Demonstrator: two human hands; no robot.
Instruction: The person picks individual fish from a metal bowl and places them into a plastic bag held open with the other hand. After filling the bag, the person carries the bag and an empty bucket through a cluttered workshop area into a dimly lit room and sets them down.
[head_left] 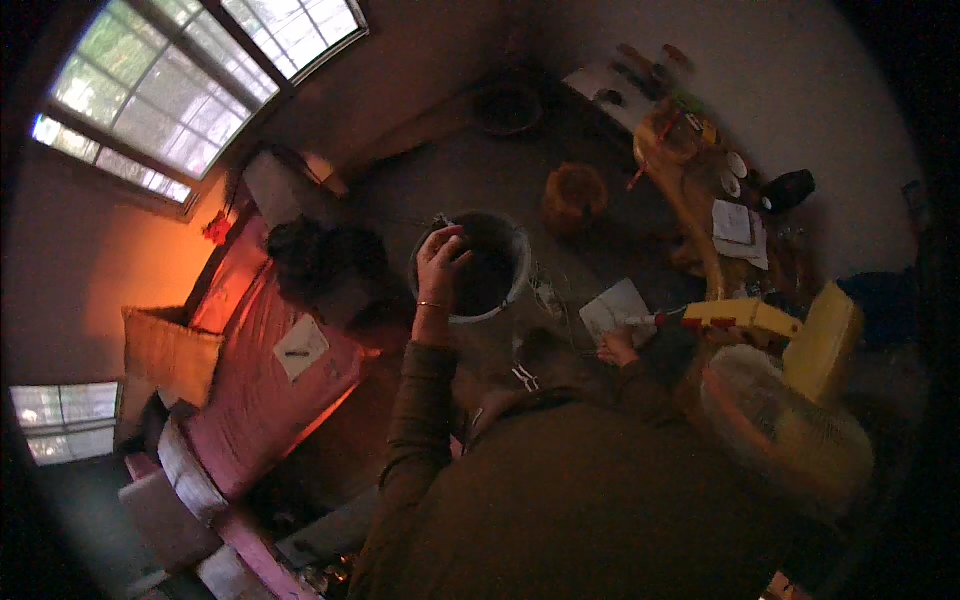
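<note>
My left hand (440,265) is raised over the left rim of a round bucket (522,262), its fingers curled together. Beside the fingertips shows a small, pale, tangled-looking piece (443,220), too dim and small to name. Lower and to the right, my right hand (618,347) is at the near edge of a pale square sheet or board (615,308). Just above that hand lies a slim red-and-white stick-like thing (645,320); whether the fingers touch it, I cannot tell. Thin pale wires (545,292) trail between the bucket and the board.
To the right are a yellow case (745,316) and a fan with a round cage (785,430). A wooden table (690,215) with papers and cups stands beyond, near a wooden stool (575,198). On the left, a dark-haired person (335,270) is close to a pink-covered bed or bench (245,390).
</note>
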